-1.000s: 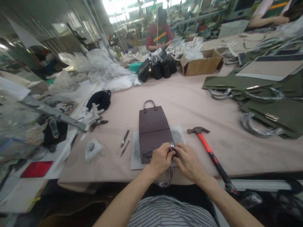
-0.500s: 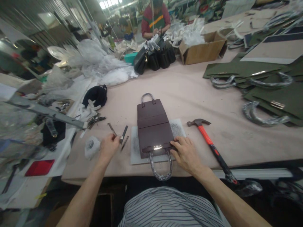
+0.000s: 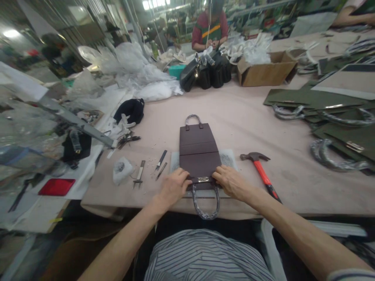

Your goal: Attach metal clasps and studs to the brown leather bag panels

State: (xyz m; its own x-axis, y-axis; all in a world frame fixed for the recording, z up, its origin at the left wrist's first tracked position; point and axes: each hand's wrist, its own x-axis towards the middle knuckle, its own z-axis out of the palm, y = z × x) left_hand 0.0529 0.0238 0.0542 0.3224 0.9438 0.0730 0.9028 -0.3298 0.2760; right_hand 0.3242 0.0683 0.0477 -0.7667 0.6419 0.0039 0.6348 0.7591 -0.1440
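A dark brown handbag piece [image 3: 199, 160] lies flat on a pale slab [image 3: 175, 158], with a plastic-wrapped handle at each end and a metal plate near its front end. My left hand [image 3: 175, 183] closes its fingers on the front left corner. At the front right edge, my right hand [image 3: 231, 181] has its fingers pinched on the same piece. A T-shaped metal tool with points [image 3: 140, 175] and two slim tools, one a dark flat blade-like strip [image 3: 161, 160], lie left of the slab. To the right is a claw hammer [image 3: 260, 169] with a red and black handle.
Olive bag pieces [image 3: 331, 97] are piled at the right. Black bags [image 3: 205, 74] and a cardboard box [image 3: 268, 70] stand at the back, where a person [image 3: 210, 29] works. Clear plastic [image 3: 131, 70] heaps up at the left, near a sloping metal bar [image 3: 76, 117].
My left hand has let go of the T-shaped tool, leaving it on the table, and moved right onto the bag piece. My right hand stays at its right edge. The view has shifted.
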